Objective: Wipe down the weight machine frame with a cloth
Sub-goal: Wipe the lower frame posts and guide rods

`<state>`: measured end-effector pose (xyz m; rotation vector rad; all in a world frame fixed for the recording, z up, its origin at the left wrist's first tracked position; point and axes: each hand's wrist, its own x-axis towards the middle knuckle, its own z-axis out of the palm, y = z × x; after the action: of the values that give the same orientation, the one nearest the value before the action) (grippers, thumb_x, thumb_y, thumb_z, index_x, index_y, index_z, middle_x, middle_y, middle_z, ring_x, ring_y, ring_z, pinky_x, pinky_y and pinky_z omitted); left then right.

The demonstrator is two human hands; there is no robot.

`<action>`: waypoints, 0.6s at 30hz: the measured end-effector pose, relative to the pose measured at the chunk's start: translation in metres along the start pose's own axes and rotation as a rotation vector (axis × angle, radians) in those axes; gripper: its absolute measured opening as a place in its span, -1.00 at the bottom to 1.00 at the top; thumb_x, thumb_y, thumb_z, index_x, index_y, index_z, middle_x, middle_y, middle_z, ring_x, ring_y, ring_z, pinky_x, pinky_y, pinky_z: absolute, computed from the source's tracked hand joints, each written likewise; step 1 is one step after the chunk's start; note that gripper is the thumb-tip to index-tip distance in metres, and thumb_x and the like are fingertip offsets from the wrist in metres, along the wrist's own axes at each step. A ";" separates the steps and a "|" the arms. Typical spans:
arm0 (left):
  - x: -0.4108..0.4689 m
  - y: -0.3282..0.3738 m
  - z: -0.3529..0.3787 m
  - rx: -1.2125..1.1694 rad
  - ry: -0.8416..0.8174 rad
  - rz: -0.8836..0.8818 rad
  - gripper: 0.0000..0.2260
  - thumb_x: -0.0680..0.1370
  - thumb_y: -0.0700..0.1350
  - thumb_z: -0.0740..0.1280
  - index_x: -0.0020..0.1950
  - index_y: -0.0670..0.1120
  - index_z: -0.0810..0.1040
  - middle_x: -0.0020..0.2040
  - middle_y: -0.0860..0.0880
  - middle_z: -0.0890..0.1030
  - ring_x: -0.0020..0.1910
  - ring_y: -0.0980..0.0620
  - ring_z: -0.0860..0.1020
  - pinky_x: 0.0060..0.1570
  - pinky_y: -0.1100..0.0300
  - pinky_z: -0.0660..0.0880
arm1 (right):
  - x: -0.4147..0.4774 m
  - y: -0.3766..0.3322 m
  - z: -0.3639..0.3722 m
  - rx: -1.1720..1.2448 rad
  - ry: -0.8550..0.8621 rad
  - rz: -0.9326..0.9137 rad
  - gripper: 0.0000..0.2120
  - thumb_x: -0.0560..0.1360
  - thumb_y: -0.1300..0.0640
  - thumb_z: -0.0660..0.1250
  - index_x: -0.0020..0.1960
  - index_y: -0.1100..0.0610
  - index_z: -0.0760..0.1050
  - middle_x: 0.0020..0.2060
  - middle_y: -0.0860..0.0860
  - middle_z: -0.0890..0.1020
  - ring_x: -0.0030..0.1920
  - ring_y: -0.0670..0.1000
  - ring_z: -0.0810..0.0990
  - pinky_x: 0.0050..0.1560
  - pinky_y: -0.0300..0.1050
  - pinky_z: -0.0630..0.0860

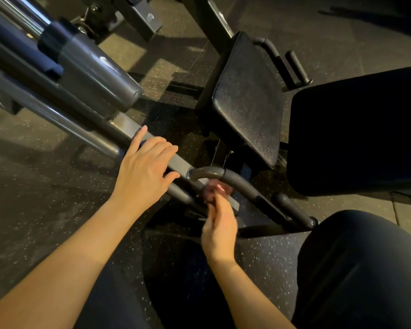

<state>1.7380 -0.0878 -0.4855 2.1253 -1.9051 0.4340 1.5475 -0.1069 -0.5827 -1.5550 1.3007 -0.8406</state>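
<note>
The weight machine's grey square frame tube (173,160) runs diagonally from upper left down to the centre. My left hand (144,167) rests on this tube with its fingers spread and relaxed. My right hand (217,224) reaches edge-on toward the tube's lower end, just under a curved black handle (226,175). Its fingertips are blurred and partly hidden by the handle. No cloth is plainly visible in either hand, and what the right fingers hold, if anything, cannot be made out.
A black padded seat (249,96) stands beyond the handle, with a large dark pad (356,129) at right. Thick grey and chrome cylinders (93,67) slope across the upper left. My dark-clothed knee (361,269) is at lower right, on speckled rubber floor (45,210).
</note>
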 end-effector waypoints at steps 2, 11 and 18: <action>0.000 0.000 -0.001 -0.004 0.000 0.002 -0.48 0.46 0.03 0.55 0.35 -0.14 0.57 0.26 -0.08 0.63 0.36 -0.07 0.51 0.62 -0.11 0.00 | 0.010 0.015 -0.008 -0.077 0.171 0.255 -0.68 0.67 0.20 0.21 0.40 0.08 0.51 0.23 0.01 0.62 0.29 -0.03 0.56 0.37 -0.15 0.41; -0.001 0.001 0.000 0.002 0.004 0.008 -0.47 0.47 0.02 0.54 0.38 -0.15 0.56 0.30 -0.11 0.62 0.39 -0.08 0.49 0.62 -0.11 0.00 | 0.003 -0.001 -0.008 0.083 0.049 0.188 -0.67 0.68 0.16 0.21 0.42 0.06 0.51 0.30 -0.04 0.58 0.35 -0.07 0.51 0.45 -0.16 0.35; -0.003 -0.001 0.002 0.010 -0.009 0.010 -0.46 0.48 0.04 0.54 0.40 -0.13 0.55 0.34 -0.09 0.61 0.43 -0.06 0.47 0.62 -0.11 0.00 | -0.026 -0.040 -0.011 0.149 -0.105 0.177 -0.70 0.68 0.13 0.24 0.38 -0.07 0.52 0.22 -0.27 0.55 0.20 -0.41 0.46 0.32 -0.47 0.29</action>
<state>1.7384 -0.0860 -0.4883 2.1280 -1.9234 0.4380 1.5455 -0.0826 -0.5402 -1.3289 1.2496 -0.7180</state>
